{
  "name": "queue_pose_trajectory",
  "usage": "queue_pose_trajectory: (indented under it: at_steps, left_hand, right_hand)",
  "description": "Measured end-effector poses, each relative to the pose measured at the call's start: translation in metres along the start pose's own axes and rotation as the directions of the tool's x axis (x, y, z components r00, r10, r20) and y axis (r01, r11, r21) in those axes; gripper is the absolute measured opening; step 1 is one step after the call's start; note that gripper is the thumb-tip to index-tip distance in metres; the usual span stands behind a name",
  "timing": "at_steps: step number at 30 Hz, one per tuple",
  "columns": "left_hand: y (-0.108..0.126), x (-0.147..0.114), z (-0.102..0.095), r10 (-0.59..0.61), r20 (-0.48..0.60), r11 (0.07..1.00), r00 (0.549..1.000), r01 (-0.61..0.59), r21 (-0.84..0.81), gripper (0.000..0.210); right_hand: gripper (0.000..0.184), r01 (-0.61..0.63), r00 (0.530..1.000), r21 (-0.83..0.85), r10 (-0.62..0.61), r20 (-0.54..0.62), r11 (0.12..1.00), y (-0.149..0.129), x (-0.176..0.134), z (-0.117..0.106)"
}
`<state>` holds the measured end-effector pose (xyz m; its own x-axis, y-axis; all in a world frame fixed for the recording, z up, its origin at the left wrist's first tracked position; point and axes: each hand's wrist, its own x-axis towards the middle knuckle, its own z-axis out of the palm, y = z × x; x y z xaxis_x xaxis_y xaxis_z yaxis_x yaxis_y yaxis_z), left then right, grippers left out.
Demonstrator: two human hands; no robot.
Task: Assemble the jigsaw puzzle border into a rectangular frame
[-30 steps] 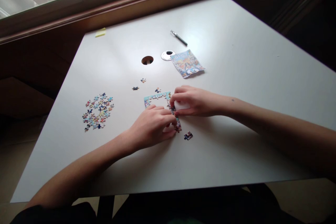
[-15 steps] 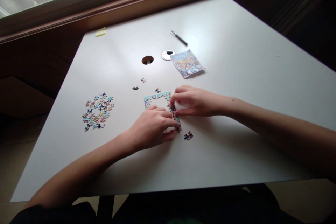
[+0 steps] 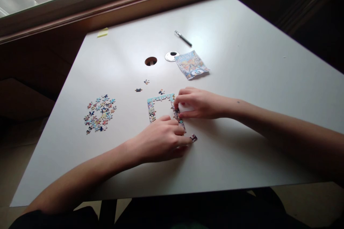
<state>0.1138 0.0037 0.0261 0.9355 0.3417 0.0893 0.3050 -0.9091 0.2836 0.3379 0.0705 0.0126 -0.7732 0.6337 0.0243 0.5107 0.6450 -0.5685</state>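
Note:
A partly joined jigsaw puzzle border (image 3: 152, 111) lies on the white table, its top strip light blue and its middle bare. My right hand (image 3: 192, 102) stays at its right side, thumb and curled fingers gripping that edge. My left hand (image 3: 163, 139) reaches across the lower part of the border and hides it. Its index fingertip touches a loose dark puzzle piece (image 3: 194, 137) just off the lower right corner, the thumb apart beneath. Above the border lie three loose pieces, among them a small dark puzzle piece (image 3: 161, 92).
A pile of puzzle pieces (image 3: 100, 114) is spread at the left. Farther back are a printed puzzle picture sheet (image 3: 192, 65), a round metal cover (image 3: 171, 56), a table hole (image 3: 151, 61), a pen (image 3: 183, 38) and a yellow sticky note (image 3: 102, 33).
My left hand has moved right and slightly down from the border's lower right corner to the loose piece, uncovering more of the border's left side. My right hand has kept its place.

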Motion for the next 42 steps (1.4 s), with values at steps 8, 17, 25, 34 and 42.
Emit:
queue_pose_trajectory:
  at_steps: [8, 17, 25, 34, 42]
  left_hand:
    - [0.003, 0.0, -0.007, 0.071, 0.036, 0.996, 0.997, -0.072, 0.051, 0.022]
    - [0.002, -0.003, 0.004, -0.028, 0.033, 0.999, 0.999, 0.027, 0.021, 0.014]
    - [-0.001, -0.001, 0.001, -0.142, -0.029, 0.99, 0.989, 0.142, 0.015, 0.013]
    - [-0.002, -0.002, 0.006, -0.127, -0.075, 0.988, 0.989, 0.133, 0.076, 0.016]
    - [-0.003, -0.002, 0.004, -0.118, -0.08, 0.988, 0.99, 0.125, 0.09, 0.017]
  right_hand:
    - [0.019, 0.016, 1.0, -0.002, -0.016, -0.004, 1.0, 0.001, 0.001, 0.0]
    - [0.02, -0.001, 1.0, 0.004, 0.0, 0.003, 1.0, -0.002, 0.0, -0.001]
    - [0.02, -0.016, 1.0, 0.005, 0.015, 0.016, 1.0, -0.001, 0.0, -0.001]
    - [0.02, -0.002, 1.0, 0.003, 0.002, 0.005, 1.0, 0.0, 0.0, -0.001]
    - [0.02, 0.0, 1.0, -0.001, 0.0, 0.008, 1.0, 0.0, 0.0, -0.001]
